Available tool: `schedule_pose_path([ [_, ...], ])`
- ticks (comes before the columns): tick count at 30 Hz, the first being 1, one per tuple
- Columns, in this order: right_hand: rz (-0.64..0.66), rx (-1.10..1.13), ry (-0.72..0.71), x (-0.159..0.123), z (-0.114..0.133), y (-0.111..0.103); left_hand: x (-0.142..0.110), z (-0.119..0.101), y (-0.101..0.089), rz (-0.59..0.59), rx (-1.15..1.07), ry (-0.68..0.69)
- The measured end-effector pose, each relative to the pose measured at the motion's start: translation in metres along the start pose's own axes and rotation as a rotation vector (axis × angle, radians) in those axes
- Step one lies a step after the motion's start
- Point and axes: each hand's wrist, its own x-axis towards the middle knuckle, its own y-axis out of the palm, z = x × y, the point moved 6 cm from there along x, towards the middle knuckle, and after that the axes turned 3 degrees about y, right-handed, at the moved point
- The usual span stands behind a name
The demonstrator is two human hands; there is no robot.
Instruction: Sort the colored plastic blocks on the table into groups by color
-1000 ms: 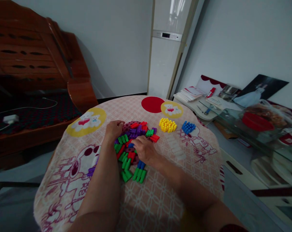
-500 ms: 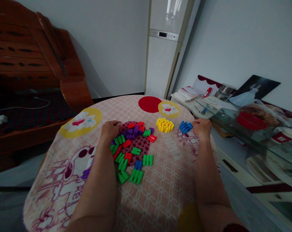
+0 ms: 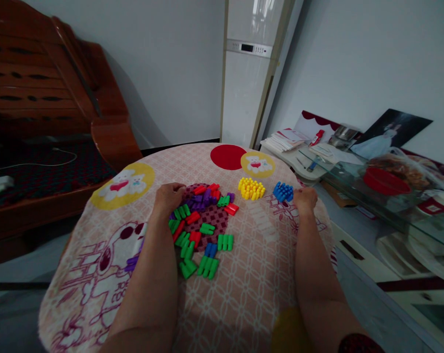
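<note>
At the left edge of a loose pile of plastic building blocks, my left hand (image 3: 169,198) rests with curled fingers; what they hold, if anything, is hidden. The pile mixes purple blocks (image 3: 203,199), red blocks (image 3: 193,218) and green blocks (image 3: 208,267). Further right, my right hand (image 3: 305,200) pinches at the right side of a group of upright blue building blocks (image 3: 282,191). Its fingertips touch the outermost one. Left of that group stands a tight cluster of yellow blocks (image 3: 251,189).
A patterned cloth (image 3: 244,294) covers the round table. Purple blocks (image 3: 132,263) lie partly behind my left forearm. A glass shelf (image 3: 339,176) with a red bowl (image 3: 386,181) stands to the right, a wooden bench (image 3: 111,142) to the left.
My right hand has gone from the mixed pile to the blue group on the right, and a blue block has left the pile. My left hand has stayed at the pile's edge.
</note>
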Motion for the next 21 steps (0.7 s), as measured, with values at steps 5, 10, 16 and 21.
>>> schedule_pose_path([
  [5,-0.052,0.068,-0.048,-0.013,0.034,-0.023,-0.002,-0.001,0.000,-0.006,-0.021,0.004],
  [10,0.438,0.346,-0.592,-0.090,0.133,-0.012,-0.005,-0.003,-0.001,-0.009,-0.035,-0.006],
  [16,0.808,0.069,-1.137,-0.215,0.200,-0.001,-0.005,-0.001,-0.005,-0.037,-0.058,-0.007],
  [21,0.808,-0.046,-1.271,-0.241,0.203,0.004,-0.004,0.000,-0.004,-0.044,-0.062,0.002],
])
